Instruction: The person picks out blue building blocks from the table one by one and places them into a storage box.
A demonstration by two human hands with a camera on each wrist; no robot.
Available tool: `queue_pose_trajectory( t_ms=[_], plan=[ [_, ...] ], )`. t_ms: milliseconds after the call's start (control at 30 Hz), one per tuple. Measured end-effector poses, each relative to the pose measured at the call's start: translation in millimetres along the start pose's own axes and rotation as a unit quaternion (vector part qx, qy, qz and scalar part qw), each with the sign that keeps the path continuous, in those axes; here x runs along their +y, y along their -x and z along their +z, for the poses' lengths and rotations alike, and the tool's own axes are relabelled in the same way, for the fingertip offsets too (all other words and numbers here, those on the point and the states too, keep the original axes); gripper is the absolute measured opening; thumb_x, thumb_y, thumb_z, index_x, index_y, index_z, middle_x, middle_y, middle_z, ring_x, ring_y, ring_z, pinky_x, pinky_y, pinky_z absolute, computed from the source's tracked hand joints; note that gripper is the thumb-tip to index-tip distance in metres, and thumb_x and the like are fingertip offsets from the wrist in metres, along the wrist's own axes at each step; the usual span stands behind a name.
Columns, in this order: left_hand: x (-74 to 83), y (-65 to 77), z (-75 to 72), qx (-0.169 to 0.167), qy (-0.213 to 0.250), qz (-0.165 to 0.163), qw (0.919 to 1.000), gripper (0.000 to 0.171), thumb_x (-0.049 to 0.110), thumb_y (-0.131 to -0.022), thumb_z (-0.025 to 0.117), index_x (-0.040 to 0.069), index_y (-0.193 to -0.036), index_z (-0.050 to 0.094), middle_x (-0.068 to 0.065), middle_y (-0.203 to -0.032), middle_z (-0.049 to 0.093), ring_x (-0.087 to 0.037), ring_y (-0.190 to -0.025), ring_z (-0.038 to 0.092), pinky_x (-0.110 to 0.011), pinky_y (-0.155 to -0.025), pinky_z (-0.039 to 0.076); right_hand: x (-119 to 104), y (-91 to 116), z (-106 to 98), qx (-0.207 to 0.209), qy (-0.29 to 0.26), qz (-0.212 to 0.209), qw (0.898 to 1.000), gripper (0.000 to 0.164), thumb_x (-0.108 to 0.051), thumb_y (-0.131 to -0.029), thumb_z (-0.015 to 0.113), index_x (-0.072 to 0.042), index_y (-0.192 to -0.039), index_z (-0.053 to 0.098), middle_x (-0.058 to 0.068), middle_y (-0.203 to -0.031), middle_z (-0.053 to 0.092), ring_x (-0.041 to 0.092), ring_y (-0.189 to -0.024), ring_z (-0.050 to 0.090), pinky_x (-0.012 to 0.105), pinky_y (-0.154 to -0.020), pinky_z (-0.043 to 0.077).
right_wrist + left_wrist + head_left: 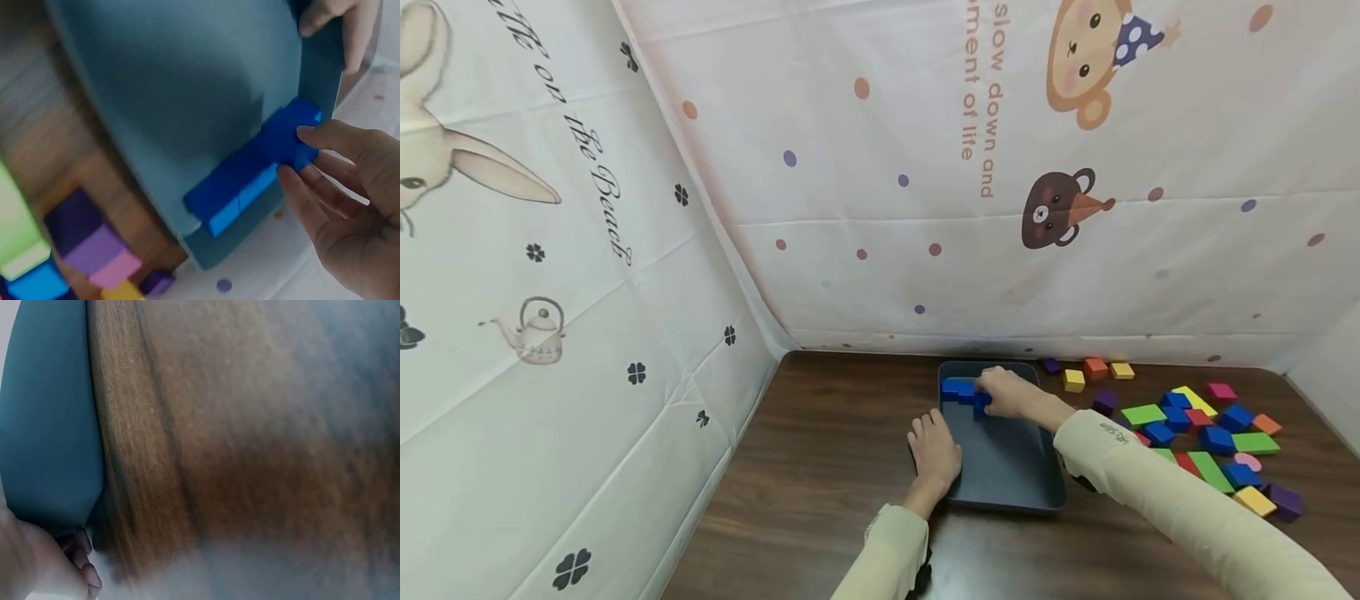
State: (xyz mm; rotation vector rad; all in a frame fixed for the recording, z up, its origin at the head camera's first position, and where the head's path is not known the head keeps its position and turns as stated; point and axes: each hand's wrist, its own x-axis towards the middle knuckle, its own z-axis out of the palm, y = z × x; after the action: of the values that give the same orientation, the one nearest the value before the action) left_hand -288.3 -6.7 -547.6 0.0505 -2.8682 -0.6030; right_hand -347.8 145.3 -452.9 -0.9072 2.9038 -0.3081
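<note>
A dark grey-blue rectangular tray (1007, 467) lies on the wooden table. My left hand (936, 450) grips its left rim, thumb on the inner side and fingers outside, as the right wrist view shows. At the tray's far end, my right hand (1006, 392) pinches a blue block (290, 134) between thumb and fingertips. Other blue blocks (231, 184) lie in a row beside it along the far wall, inside the tray. In the left wrist view, the left hand's fingers (80, 556) curl at the tray's edge.
Right of the tray, many coloured blocks (1216, 440) are scattered on the table (820, 467), in blue, green, red, yellow and purple. A few more, including an orange block (1095, 368), lie near the back edge. Printed white cloth (880, 275) hangs behind and at the left.
</note>
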Motion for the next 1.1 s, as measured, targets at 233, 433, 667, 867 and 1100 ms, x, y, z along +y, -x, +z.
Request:
queue_pose_trajectory(
  t_ms=[233,433,667,867,1100],
  plan=[
    [0.2,-0.3,-2.6,0.003,-0.003,0.006,1.0000,0.042,0.016,-0.086,0.080,0.005,-0.117,0.054,-0.012,-0.106,0.061,-0.027,-0.097,0.048,-0.042,-0.083,0.041,-11.5,-9.1,17.4,-0.021,-0.011,-0.014,1.000,0.031,0.002,-0.086,0.076,0.007,-0.117,0.071,0.022,-0.118,0.071,0.039,-0.114,0.066,0.048,-0.095,0.056],
    [3.1,1.5,-1.5,0.000,-0.005,0.006,1.0000,0.044,0.016,-0.084,0.080,0.005,-0.119,0.054,-0.012,-0.106,0.061,-0.027,-0.098,0.050,-0.042,-0.083,0.041,-16.1,-7.9,21.5,-0.023,-0.016,-0.003,1.000,0.029,0.002,-0.087,0.076,0.006,-0.116,0.071,0.022,-0.117,0.071,0.038,-0.112,0.067,0.049,-0.094,0.056],
    [-0.8,-1.1,-2.0,0.000,0.002,0.003,1.0000,0.044,0.014,-0.085,0.079,0.003,-0.120,0.054,-0.013,-0.105,0.061,-0.028,-0.097,0.049,-0.043,-0.084,0.041,-9.1,-4.4,3.5,0.008,-0.011,-0.021,1.000,0.028,-0.003,-0.091,0.073,0.008,-0.116,0.071,0.023,-0.114,0.072,0.036,-0.105,0.071,0.044,-0.088,0.059],
    [-2.9,0.4,-2.6,-0.006,0.020,0.004,0.9998,0.042,0.012,-0.087,0.077,0.002,-0.120,0.053,-0.013,-0.106,0.060,-0.028,-0.096,0.046,-0.042,-0.083,0.039,21.3,31.7,-35.6,0.054,-0.014,-0.017,0.998,0.018,-0.002,-0.093,0.068,0.006,-0.109,0.073,0.019,-0.102,0.074,0.025,-0.086,0.072,0.042,-0.076,0.060],
    [-4.3,0.8,1.4,-0.003,0.025,0.005,0.9997,0.041,0.012,-0.087,0.077,0.002,-0.118,0.052,-0.014,-0.105,0.059,-0.029,-0.097,0.046,-0.044,-0.085,0.040,61.8,84.5,-41.6,0.027,-0.024,0.001,0.999,0.011,0.002,-0.089,0.068,0.002,-0.097,0.076,0.014,-0.092,0.076,0.022,-0.079,0.072,0.042,-0.071,0.060]
  ],
)
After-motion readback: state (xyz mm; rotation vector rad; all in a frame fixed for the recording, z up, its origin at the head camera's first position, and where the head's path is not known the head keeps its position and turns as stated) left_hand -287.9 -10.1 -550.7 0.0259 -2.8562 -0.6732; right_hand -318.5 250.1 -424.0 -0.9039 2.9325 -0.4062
